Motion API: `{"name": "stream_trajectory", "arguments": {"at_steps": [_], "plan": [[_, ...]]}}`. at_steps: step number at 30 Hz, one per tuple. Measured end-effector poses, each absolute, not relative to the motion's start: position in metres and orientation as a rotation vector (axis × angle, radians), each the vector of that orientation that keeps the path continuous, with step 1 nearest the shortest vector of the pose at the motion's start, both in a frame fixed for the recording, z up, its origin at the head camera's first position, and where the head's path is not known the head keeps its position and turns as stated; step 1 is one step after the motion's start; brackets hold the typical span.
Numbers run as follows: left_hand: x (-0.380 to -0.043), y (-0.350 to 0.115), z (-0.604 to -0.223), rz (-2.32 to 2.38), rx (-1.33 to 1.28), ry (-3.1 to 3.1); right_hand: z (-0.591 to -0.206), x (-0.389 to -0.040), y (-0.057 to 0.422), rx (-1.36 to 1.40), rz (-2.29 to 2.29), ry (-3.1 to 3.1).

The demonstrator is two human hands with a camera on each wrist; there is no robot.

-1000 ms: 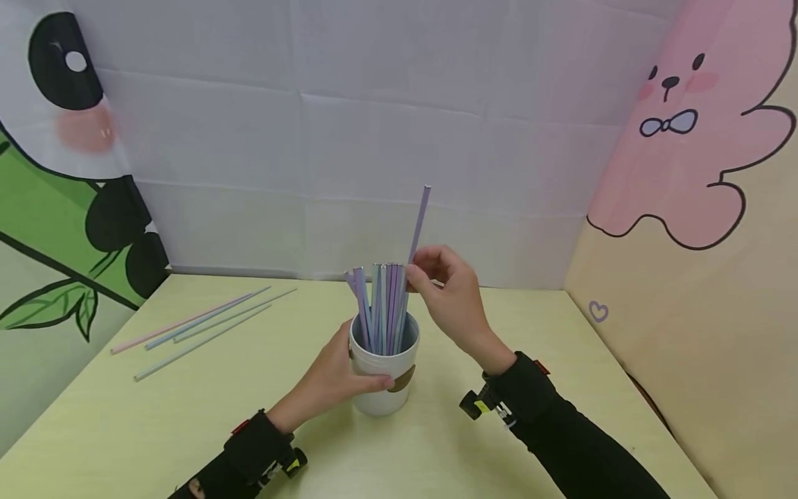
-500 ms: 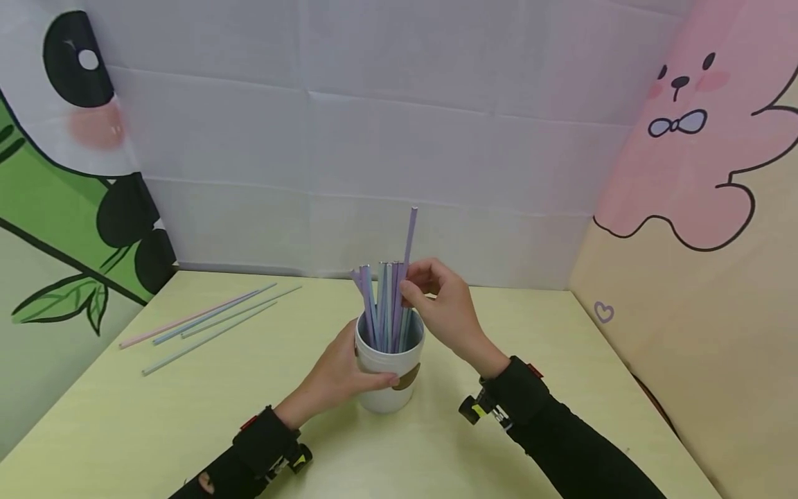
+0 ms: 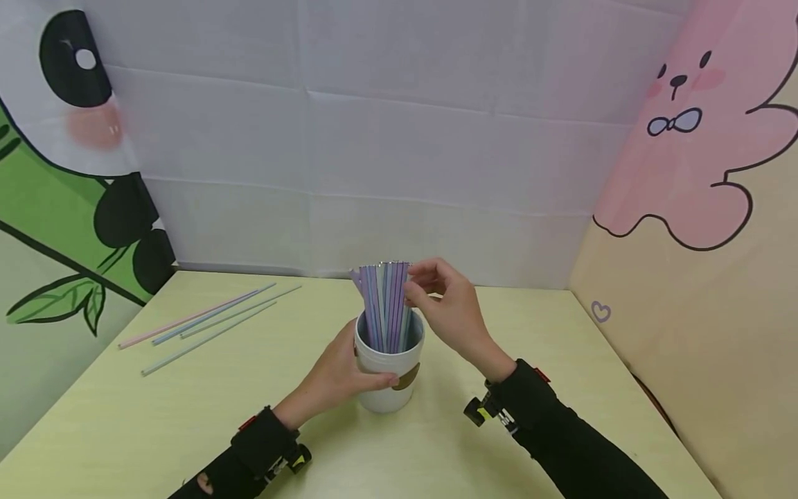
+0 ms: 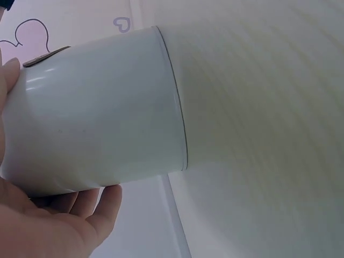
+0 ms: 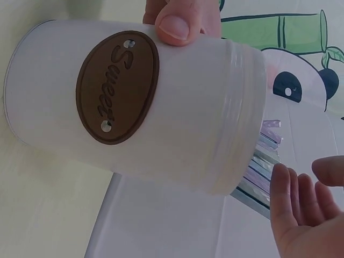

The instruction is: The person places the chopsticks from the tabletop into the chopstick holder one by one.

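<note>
My left hand (image 3: 343, 371) grips a white cup (image 3: 380, 400) from its left side, thumb across the front and fingers round the back. A brown oval label (image 5: 118, 87) reading "Sweet" sits on the cup's wall. Inside, a bunch of purple, blue and green straws (image 3: 384, 305) stands upright, tops well above the rim. My right hand (image 3: 451, 305) is at the bunch's right side, fingertips beside the upper ends. In the right wrist view its thumb (image 5: 329, 171) is apart from the fingers, with nothing between them. The left wrist view shows my fingers (image 4: 105, 212) round the cup.
Several loose straws, among them a pink straw (image 3: 181, 321) and a pale green straw (image 3: 208, 338), lie on the yellowish table (image 3: 206, 416) at left. A white cloth backdrop (image 3: 399, 138) rises behind, and a cartoon-printed wall (image 3: 673, 229) stands at right.
The purple straw that stuck up high in my right hand has gone down into the cup, level with the others. My right thumb and fingers have let it go. The left hand keeps its grip.
</note>
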State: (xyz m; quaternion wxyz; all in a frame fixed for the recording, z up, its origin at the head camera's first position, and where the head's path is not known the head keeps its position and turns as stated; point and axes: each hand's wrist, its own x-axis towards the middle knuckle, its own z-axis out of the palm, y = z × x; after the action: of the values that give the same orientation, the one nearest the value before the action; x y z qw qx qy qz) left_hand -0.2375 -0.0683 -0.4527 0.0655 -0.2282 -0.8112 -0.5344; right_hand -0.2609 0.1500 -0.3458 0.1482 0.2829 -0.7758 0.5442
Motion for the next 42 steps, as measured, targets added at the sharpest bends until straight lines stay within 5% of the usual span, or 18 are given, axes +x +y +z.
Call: {"name": "stream_trajectory", "arguments": {"at_steps": [10,30,42], "plan": [[-0.236,-0.107,-0.440,-1.341,-0.799,-2.672,-0.341,-0.245,0.165,0.889,1.345,-2.236],[-0.248,-0.311,-0.439,-0.432,-0.373,-2.848,-0.351,-0.221,0.188,1.188,0.772,-2.305],[-0.243,-0.349,-0.449,-0.341,-0.335,-2.910,-0.365,-0.216,0.194,1.269,0.718,-2.313]]}}
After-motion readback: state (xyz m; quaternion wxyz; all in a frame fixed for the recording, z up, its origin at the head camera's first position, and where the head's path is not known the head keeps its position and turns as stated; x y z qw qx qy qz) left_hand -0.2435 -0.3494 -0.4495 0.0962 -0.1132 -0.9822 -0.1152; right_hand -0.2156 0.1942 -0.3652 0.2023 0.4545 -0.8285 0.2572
